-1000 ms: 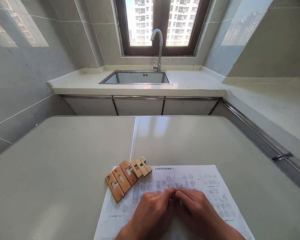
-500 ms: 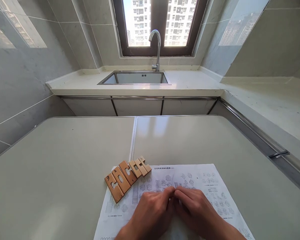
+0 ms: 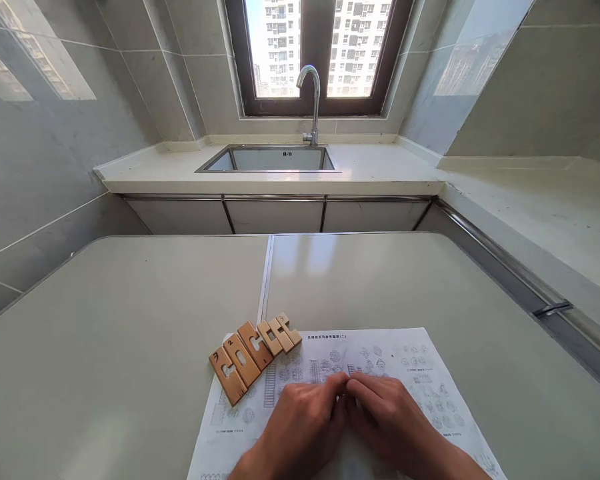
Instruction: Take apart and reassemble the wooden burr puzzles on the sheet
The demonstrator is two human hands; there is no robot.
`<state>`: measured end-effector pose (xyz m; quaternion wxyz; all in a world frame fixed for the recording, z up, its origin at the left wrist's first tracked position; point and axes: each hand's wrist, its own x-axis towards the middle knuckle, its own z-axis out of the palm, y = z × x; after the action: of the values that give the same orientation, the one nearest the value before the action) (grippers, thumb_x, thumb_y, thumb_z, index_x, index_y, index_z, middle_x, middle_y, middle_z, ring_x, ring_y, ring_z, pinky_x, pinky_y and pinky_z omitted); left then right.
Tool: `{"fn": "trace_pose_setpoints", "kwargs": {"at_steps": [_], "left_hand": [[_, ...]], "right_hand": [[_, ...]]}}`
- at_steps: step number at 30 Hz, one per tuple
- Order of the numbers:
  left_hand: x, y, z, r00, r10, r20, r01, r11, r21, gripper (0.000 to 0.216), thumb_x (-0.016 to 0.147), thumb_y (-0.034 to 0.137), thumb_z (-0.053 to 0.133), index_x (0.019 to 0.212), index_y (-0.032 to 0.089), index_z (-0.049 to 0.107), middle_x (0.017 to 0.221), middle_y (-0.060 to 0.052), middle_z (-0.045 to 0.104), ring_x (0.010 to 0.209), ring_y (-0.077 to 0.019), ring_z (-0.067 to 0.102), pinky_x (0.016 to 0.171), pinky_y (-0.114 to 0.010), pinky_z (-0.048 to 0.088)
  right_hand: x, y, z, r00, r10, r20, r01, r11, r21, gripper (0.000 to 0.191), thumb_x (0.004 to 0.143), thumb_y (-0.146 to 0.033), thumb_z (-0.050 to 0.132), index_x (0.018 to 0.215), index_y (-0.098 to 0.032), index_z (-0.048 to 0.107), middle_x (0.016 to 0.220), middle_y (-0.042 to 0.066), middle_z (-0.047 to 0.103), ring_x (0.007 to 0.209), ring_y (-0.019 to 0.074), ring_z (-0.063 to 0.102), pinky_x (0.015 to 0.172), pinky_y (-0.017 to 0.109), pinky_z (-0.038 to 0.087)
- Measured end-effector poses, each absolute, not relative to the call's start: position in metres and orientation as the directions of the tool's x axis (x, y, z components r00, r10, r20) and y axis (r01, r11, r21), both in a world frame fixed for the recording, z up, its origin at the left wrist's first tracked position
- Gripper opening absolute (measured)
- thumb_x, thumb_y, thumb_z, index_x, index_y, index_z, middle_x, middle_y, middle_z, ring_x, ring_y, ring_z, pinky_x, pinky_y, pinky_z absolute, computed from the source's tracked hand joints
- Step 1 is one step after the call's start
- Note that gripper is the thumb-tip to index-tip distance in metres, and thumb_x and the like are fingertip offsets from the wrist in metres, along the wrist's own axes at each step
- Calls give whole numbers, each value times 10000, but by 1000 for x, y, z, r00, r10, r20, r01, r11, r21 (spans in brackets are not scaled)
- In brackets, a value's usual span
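Note:
My left hand (image 3: 304,421) and my right hand (image 3: 387,417) rest together on a printed sheet (image 3: 265,427), thumbs and index fingers touching at the tips. Both are closed with the fingers curled under; nothing shows in them, though the palms are hidden. Up and to the left of my left hand, several notched wooden puzzle pieces lie side by side in a slanting row. The larger darker ones, such as the piece marked 2 (image 3: 237,348), are at the left. Smaller pale pieces (image 3: 275,336) continue to the right, across the sheet's top left corner.
The pale table (image 3: 130,333) has a seam strip (image 3: 266,273) running away from me. Beyond it are a counter (image 3: 150,175) with a sink (image 3: 280,160) and a faucet (image 3: 315,100) below a window. A metal rail (image 3: 510,267) runs along the right side.
The view has shifted very slightly. Both hands and the wooden pieces stay where they were.

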<state>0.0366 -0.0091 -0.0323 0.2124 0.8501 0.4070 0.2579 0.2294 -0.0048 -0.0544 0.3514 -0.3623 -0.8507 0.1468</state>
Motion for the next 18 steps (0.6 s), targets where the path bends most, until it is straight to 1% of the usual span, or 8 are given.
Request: {"fn": "trace_pose_setpoints", "kwargs": {"at_steps": [6,11,15,18], "left_hand": [[38,-9,-35,536,794,287,570,-591,571,239,1001,98,460,1188,197,571,816,-12,796,648,-214,783,562,-278,565],[37,-8,-34,539,790,293,566,-598,568,270,1016,117,453,1256,198,546,868,-27,810,687,-214,797,590,-279,582],[36,-8,-33,544,782,304,561,-608,562,246,1022,133,444,1236,202,542,874,-26,809,697,-216,799,594,-280,586],[35,-7,-33,559,759,334,560,-643,523,242,1026,131,437,1233,206,536,856,-22,804,693,-208,796,594,-273,577]], "right_hand": [[229,-4,-53,-486,718,498,510,695,-506,232,965,-50,444,839,-221,535,697,0,634,543,144,550,506,259,380],[229,-3,-53,-481,722,498,515,692,-506,229,955,-49,441,839,-224,532,694,-5,632,535,144,548,502,258,374],[229,-3,-53,-481,723,496,510,690,-513,233,958,-55,438,831,-225,532,693,-5,635,534,145,556,508,259,379],[228,-4,-52,-487,738,468,505,675,-538,229,964,-59,443,847,-223,551,718,3,662,561,151,597,527,260,401]]}}
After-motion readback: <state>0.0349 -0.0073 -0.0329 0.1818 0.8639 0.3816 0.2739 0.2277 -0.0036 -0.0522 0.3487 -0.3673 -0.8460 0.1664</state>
